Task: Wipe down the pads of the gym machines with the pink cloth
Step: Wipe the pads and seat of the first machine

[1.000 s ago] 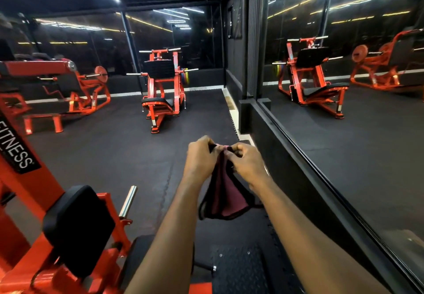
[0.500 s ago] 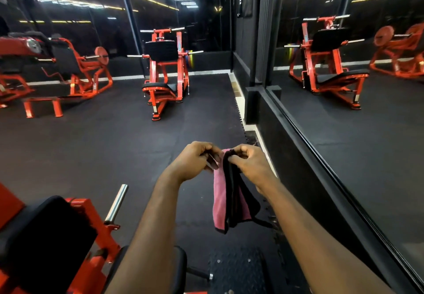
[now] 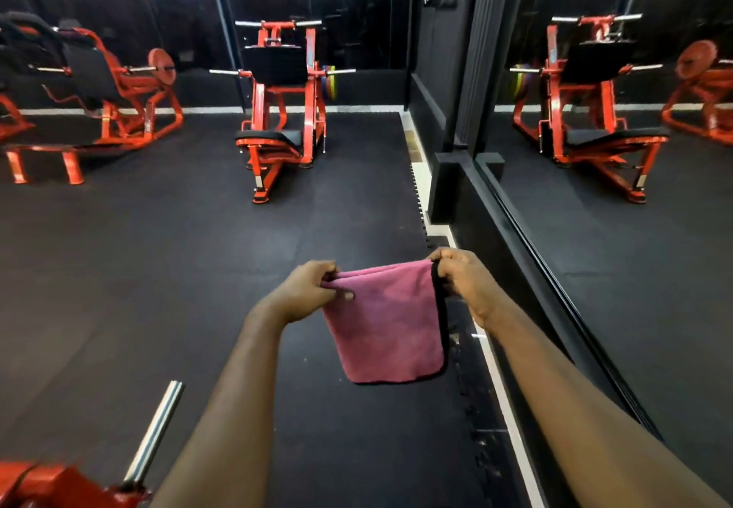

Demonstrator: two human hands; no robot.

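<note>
The pink cloth [image 3: 386, 329], edged in black, hangs folded and spread flat in front of me above the dark floor. My left hand [image 3: 307, 293] pinches its top left corner and my right hand [image 3: 464, 281] pinches its top right corner. Straight ahead stands an orange gym machine with a black back pad [image 3: 275, 65] and a black seat pad [image 3: 273, 135]. A second orange machine with a black pad [image 3: 89, 71] stands at the far left.
A wall mirror [image 3: 634, 229] runs along the right, with a black ledge [image 3: 468, 190] at its foot. Near my lower left, an orange machine part [image 3: 51, 487] with a chrome peg [image 3: 154, 432] juts out. An orange bench [image 3: 43, 158] sits far left.
My hands have moved apart and stretched the bunched cloth out flat. The view has tipped down and forward, so the nearby machine's black pad has left the frame.
</note>
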